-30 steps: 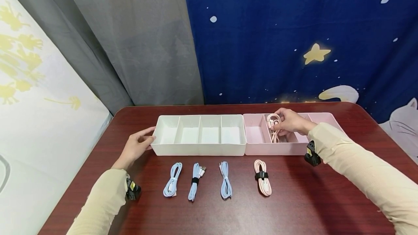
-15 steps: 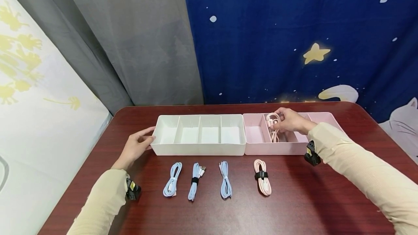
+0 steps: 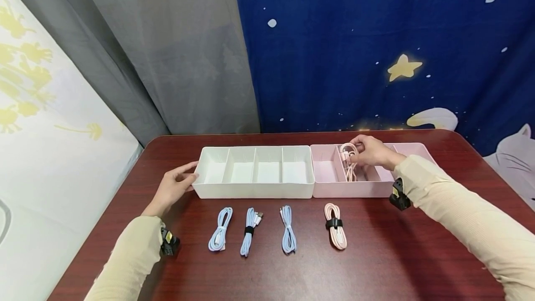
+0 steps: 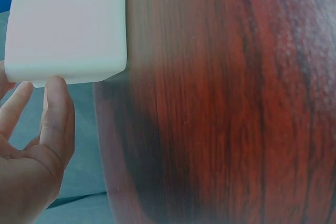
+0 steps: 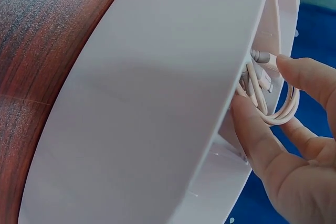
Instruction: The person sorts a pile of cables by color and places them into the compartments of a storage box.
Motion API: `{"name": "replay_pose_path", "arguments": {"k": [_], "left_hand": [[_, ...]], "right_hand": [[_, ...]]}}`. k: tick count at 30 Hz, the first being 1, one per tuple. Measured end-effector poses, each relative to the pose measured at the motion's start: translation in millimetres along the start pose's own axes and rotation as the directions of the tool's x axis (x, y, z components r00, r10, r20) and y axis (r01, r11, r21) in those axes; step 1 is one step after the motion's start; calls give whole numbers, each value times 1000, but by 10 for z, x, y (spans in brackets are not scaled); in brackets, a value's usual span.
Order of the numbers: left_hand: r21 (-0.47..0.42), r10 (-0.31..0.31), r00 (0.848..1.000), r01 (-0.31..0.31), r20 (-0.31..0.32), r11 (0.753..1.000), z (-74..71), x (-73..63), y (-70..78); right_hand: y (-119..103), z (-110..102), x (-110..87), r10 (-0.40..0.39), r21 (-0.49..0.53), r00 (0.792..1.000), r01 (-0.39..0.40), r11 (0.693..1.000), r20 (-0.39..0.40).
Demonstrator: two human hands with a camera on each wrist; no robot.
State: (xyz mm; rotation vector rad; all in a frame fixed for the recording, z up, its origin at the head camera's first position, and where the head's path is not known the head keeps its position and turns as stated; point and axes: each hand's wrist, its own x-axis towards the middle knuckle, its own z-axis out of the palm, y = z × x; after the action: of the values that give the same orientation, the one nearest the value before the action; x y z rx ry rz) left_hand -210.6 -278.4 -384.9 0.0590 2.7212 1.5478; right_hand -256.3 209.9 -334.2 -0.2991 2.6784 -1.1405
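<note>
Head: only the right hand [image 3: 373,153] shifts its thumb slightly; pink cable [image 3: 350,173] stands in pink box [image 3: 353,190] near far edge of worktop [image 3: 376,268]. Left wrist: left hand [image 4: 34,163], fingers near-straight, touches white box [image 4: 68,27]. Right wrist: parted fingers [image 5: 255,135] loosely pinch the coil; probably light, pliable; grip mid-bundle.

A dark reddish-brown wooden table [image 3: 376,268] with streaky grain and rounded far corners fills the near part of the scene. Beyond it, on the far left, hangs a plain grey curtain [image 3: 188,50] with soft folds. To its right is a deep blue curtain [image 3: 322,68] scattered with white dots, bearing a yellow star [image 3: 404,68], a pale curved shape [image 3: 433,118] lower down and, at the right edge, a light grey cat [image 3: 518,159] with whisker lines, partly cut off. Along the left slants a white surface [image 3: 62,189] printed with yellow figures [image 3: 35,51] and a long-stemmed yellow flower [image 3: 94,130].
</note>
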Motion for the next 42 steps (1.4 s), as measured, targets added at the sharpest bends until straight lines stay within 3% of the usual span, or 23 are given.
{"name": "replay_pose_path", "arguments": {"k": [25, 42], "left_hand": [[0, -7, 1000, 7, -4, 1000, -3, -5, -14], [-13, -9, 1000, 9, 0, 1000, 1, -5, -14]], "right_hand": [[-3, -11, -35, -71, -159, 992, 53, 986, -105], [26, -59, -108, -84, -117, 992, 72, 990, -99]]}}
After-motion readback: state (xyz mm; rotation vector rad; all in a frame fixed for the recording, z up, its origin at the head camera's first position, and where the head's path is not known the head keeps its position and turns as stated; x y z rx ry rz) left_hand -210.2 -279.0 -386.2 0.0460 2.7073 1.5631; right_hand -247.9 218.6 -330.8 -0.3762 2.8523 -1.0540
